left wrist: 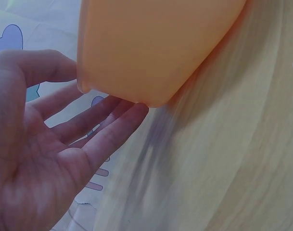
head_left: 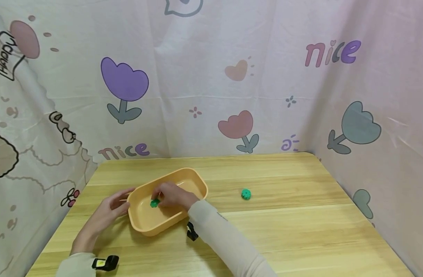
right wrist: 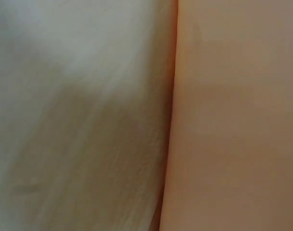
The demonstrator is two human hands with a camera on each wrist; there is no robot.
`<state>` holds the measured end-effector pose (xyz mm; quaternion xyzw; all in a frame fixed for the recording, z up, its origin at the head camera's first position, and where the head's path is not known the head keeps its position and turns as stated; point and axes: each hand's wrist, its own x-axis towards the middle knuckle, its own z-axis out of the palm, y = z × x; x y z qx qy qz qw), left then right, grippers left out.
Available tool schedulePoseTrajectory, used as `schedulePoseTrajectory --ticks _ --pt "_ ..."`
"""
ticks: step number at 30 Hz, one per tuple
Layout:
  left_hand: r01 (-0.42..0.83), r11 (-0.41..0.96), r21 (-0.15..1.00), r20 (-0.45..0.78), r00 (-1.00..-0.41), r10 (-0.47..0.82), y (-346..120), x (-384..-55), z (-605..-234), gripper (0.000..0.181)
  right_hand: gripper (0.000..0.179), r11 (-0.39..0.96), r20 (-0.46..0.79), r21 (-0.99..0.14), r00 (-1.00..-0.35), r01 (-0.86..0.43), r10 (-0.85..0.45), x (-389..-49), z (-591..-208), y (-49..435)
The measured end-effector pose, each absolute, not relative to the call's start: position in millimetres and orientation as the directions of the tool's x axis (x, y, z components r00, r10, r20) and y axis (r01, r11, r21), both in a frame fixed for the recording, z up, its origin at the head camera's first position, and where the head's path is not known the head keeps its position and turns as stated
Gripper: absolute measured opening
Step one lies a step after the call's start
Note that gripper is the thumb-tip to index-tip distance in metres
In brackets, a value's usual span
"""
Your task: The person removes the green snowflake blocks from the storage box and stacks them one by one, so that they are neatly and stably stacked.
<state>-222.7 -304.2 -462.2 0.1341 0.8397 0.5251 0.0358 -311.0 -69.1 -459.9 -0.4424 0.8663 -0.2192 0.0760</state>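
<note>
A yellow-orange rectangular plastic tub [head_left: 142,219] stands at a slant on the wooden table. My left hand [head_left: 109,211] is at its left end, thumb and fingers touching the outside wall and rim. Seen from the left wrist, the fingers of that hand [left wrist: 55,144] are mostly straight, one tip at the tub's lower corner [left wrist: 153,98]. Inside the tub, my right hand [head_left: 173,195] reaches down and pinches a small green round piece with a notched edge [head_left: 154,202] near the floor. The right wrist view shows only the tub's outer wall [right wrist: 233,120] and a pale, blurred surface.
A second green round piece [head_left: 246,194], ribbed on top, lies on the table [head_left: 301,227] to the right of the tub. Printed cloth [head_left: 197,77] hangs behind the table and along both sides. Black wrist devices [head_left: 107,263] sit on both wrists.
</note>
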Motion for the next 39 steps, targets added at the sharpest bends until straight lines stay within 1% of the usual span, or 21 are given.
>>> schedulePoseTrajectory --ticks 5,9,16,19,29,34,39 --pt "0.192 0.410 0.892 0.086 -0.961 0.263 -303.6 -222.1 -461.6 0.052 0.020 0.516 0.054 -0.437 -0.594 -0.737 -0.802 -309.5 -460.0 -68.1" --pt "0.201 0.396 0.896 0.097 -0.958 0.268 -303.8 -222.4 -462.8 0.051 0.023 0.511 0.042 -0.453 -0.590 -0.730 -0.806 -308.1 -460.2 -68.1" --pt "0.219 0.372 0.902 0.115 -0.952 0.283 -304.9 -224.4 -465.4 0.051 0.020 0.469 0.036 -0.439 -0.536 -0.766 -0.843 -307.6 -461.2 -70.4" --pt "0.229 0.364 0.903 0.124 -0.949 0.290 -305.9 -225.2 -466.3 0.051 0.019 0.465 0.033 -0.423 -0.526 -0.778 -0.850 -308.0 -461.1 -70.9" --pt "0.225 0.374 0.900 0.117 -0.950 0.289 -307.8 -225.6 -467.5 0.051 0.021 0.501 -0.013 -0.423 -0.548 -0.755 -0.837 -309.6 -460.7 -67.7" --pt "0.234 0.364 0.902 0.128 -0.948 0.292 -308.3 -225.6 -468.2 0.050 0.016 0.499 -0.028 -0.424 -0.540 -0.756 -0.841 -307.8 -458.5 -65.3" --pt "0.224 0.371 0.901 0.117 -0.950 0.288 -308.0 -225.3 -468.1 0.051 0.009 0.493 -0.002 -0.397 -0.537 -0.774 -0.844 -305.5 -457.4 -62.1"
